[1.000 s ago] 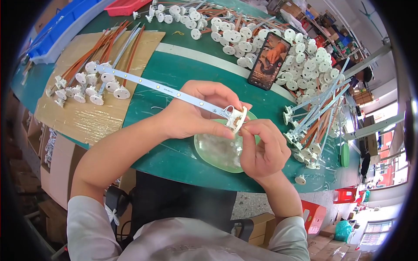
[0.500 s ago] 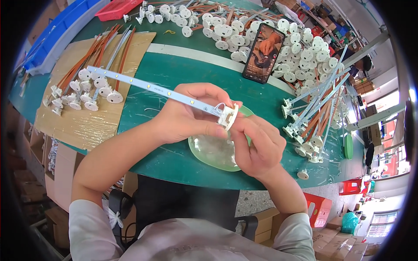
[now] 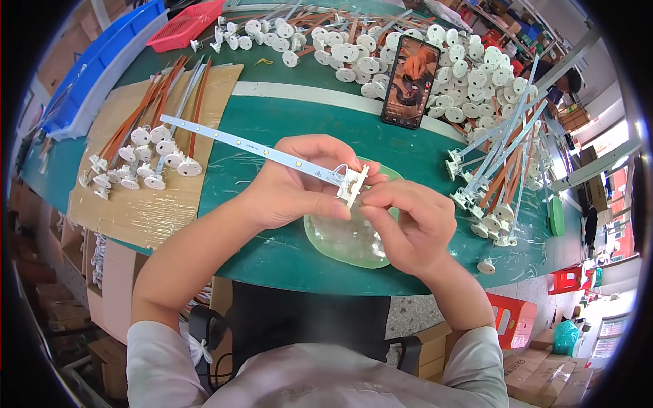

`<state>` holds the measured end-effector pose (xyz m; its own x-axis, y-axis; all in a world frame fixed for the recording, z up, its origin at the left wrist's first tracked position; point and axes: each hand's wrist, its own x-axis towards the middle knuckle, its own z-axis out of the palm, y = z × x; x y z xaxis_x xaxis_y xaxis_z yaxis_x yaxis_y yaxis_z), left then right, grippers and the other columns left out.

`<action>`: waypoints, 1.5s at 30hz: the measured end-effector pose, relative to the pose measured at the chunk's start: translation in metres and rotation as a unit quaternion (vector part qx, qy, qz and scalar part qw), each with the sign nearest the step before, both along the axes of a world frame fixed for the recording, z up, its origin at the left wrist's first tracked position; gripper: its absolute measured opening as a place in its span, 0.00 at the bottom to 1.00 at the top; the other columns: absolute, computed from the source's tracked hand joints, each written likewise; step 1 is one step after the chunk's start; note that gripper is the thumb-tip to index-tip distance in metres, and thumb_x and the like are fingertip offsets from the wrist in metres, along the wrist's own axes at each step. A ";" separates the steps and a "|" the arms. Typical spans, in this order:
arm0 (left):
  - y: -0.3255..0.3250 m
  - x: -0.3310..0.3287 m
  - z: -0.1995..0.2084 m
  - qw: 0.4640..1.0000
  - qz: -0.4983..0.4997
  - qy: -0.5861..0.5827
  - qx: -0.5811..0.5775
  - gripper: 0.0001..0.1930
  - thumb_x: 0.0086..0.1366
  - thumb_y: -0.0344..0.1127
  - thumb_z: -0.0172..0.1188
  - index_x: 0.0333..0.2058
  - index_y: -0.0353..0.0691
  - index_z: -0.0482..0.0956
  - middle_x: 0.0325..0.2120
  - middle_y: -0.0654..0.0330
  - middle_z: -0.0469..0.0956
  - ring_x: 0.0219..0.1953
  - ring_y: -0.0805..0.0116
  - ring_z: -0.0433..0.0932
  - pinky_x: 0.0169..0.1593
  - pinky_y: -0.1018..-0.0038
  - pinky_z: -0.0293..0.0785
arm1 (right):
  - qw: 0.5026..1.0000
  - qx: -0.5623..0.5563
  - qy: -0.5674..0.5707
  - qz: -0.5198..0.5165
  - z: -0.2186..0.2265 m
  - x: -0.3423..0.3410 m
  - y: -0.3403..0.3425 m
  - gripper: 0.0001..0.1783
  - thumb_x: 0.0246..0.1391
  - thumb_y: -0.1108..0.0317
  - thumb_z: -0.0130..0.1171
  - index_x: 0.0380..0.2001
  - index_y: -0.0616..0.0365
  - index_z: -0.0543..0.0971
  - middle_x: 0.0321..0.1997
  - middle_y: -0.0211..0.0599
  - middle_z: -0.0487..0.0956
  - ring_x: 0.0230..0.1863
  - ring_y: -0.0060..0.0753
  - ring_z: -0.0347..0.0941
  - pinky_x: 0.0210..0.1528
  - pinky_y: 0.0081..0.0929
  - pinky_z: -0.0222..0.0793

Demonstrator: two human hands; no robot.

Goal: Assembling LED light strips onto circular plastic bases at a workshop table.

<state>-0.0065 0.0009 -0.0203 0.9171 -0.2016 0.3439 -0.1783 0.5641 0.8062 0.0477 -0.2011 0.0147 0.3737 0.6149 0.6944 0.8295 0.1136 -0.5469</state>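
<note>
My left hand (image 3: 289, 187) is closed around a narrow LED strip board (image 3: 262, 151) near its right end, where a white round plastic base (image 3: 354, 186) is joined to it by thin wires. The board slants up to the left, and the base stands on edge between my hands. Just right of the base, my right hand (image 3: 418, 228) has its thumb and forefinger drawn together; anything between them is too small to make out. Below my hands sits a shallow light-green dish (image 3: 350, 258) with small shiny contents, partly covered by my fingers.
A phone (image 3: 411, 81) leans against a heap of white round bases (image 3: 476, 81). LED strips with bases (image 3: 503, 177) pile up at right. More (image 3: 143, 153) lie on cardboard (image 3: 129, 217) at left. A blue bin (image 3: 102, 68) and a red basket (image 3: 183, 27) stand behind.
The right fingers have drawn slightly back from the base's face. The board's far end has dipped and the base has tilted a little. The whole view has shifted slightly.
</note>
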 end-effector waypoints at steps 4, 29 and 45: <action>-0.003 0.000 -0.001 1.000 0.020 0.000 -0.002 0.28 0.46 0.22 0.76 0.47 0.38 0.74 0.51 0.46 0.78 0.56 0.50 0.76 0.62 0.54 0.72 | 0.998 0.032 -0.055 -0.031 -0.006 -0.003 0.005 0.07 0.47 0.84 0.63 0.32 0.66 0.79 0.29 0.40 0.83 0.29 0.32 0.80 0.35 0.24 0.76; 0.006 0.008 0.003 0.999 -0.015 -0.012 0.051 0.28 0.50 0.23 0.73 0.51 0.31 0.75 0.50 0.47 0.78 0.58 0.59 0.75 0.61 0.64 0.72 | 0.984 0.061 -0.150 -0.069 -0.015 0.001 0.010 0.11 0.43 0.82 0.67 0.33 0.65 0.82 0.30 0.45 0.83 0.27 0.39 0.81 0.28 0.25 0.77; 0.020 0.000 0.020 0.965 -0.089 -0.041 0.241 0.22 0.57 0.19 0.64 0.52 0.32 0.77 0.40 0.61 0.81 0.42 0.76 0.79 0.49 0.76 0.77 | 0.973 0.109 0.195 -0.062 -0.018 0.007 -0.007 0.16 0.52 0.72 0.61 0.44 0.66 0.77 0.25 0.27 0.67 0.24 0.18 0.59 0.25 0.18 0.57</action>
